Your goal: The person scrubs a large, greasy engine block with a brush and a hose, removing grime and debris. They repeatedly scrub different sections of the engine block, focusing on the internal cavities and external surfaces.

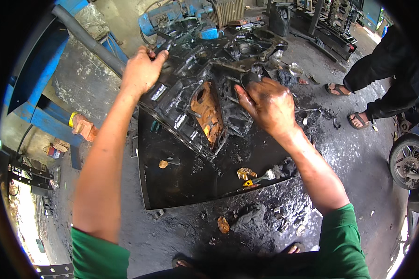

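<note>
A black, oil-covered engine block point(179, 114) lies tilted in a wide black metal tray point(172, 188). A rusty brown opening or panel point(208, 114) shows on its near side. My left hand point(142, 72) is at the block's far left corner, fingers curled and thumb extended beside a small dark piece; what it grips is hidden. Over the block's right side my right hand point(270, 104), smeared with black oil, is closed with its fingers curled away from view. A dark rounded thing shows past its knuckles, and I cannot make out what it is.
In the tray's front right lie a brush point(267, 176) and dry leaves point(246, 173). A blue motor point(172, 18) and a black jug point(280, 19) stand behind. Someone in dark trousers point(381, 69) stands at right, near a wheel point(407, 160). A grey rag point(250, 218) lies in front.
</note>
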### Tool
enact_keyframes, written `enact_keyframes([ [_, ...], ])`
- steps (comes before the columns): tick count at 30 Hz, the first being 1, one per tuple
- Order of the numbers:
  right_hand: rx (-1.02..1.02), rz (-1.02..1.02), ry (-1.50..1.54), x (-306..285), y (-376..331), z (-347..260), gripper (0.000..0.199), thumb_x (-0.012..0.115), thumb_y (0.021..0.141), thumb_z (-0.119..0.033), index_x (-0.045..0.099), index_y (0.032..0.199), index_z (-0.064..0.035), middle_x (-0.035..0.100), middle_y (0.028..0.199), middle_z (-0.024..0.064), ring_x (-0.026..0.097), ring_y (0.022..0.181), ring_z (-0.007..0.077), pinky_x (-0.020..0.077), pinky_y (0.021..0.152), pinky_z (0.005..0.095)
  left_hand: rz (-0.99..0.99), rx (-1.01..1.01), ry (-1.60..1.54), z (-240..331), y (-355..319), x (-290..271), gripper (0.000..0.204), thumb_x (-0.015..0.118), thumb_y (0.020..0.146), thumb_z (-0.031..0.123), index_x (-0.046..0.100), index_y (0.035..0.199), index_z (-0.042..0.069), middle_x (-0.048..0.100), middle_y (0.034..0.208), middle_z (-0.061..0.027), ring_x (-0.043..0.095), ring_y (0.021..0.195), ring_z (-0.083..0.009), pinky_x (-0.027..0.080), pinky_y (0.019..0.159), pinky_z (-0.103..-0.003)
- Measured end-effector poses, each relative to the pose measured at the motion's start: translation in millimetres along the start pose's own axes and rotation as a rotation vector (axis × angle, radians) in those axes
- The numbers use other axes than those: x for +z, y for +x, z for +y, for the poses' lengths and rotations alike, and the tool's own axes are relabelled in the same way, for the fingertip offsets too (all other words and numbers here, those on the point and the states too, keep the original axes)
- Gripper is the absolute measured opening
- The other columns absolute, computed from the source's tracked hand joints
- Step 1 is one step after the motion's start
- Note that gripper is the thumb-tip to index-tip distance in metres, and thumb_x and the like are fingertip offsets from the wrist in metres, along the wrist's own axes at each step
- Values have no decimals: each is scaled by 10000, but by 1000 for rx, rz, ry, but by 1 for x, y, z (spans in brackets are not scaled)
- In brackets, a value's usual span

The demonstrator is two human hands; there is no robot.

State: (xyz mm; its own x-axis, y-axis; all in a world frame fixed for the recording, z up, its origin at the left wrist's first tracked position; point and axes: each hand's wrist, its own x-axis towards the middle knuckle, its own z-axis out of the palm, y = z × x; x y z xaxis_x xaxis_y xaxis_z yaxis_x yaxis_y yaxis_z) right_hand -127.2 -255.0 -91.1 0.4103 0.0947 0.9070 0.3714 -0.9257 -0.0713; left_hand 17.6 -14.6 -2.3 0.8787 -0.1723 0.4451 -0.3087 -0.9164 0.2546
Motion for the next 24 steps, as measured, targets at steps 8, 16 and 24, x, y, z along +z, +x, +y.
enact_keyframes([
  [8,143,-97,28,9,7,-11,379,715,871,-267,513,613,-77,515,552,103,558,531,308,461,496,417,-28,-28,-17,3,-2,-4,596,595,884,538,594,1091,-20,681,1046,-264,630,1075,-414,477,939,-443],
  [16,-10,15,45,4,3,-3,385,736,855,-246,496,604,-78,488,540,101,527,499,293,442,478,411,-26,-29,-12,1,0,-3,607,604,876,532,581,1118,-25,677,1048,-273,630,1074,-423,479,942,-442],
  [24,103,-79,48,20,8,-12,385,708,880,-303,536,632,-64,536,559,110,574,515,301,463,490,412,-2,-7,-34,-2,2,0,640,613,868,543,571,1130,-39,671,1074,-278,627,1089,-418,474,955,-437],
])
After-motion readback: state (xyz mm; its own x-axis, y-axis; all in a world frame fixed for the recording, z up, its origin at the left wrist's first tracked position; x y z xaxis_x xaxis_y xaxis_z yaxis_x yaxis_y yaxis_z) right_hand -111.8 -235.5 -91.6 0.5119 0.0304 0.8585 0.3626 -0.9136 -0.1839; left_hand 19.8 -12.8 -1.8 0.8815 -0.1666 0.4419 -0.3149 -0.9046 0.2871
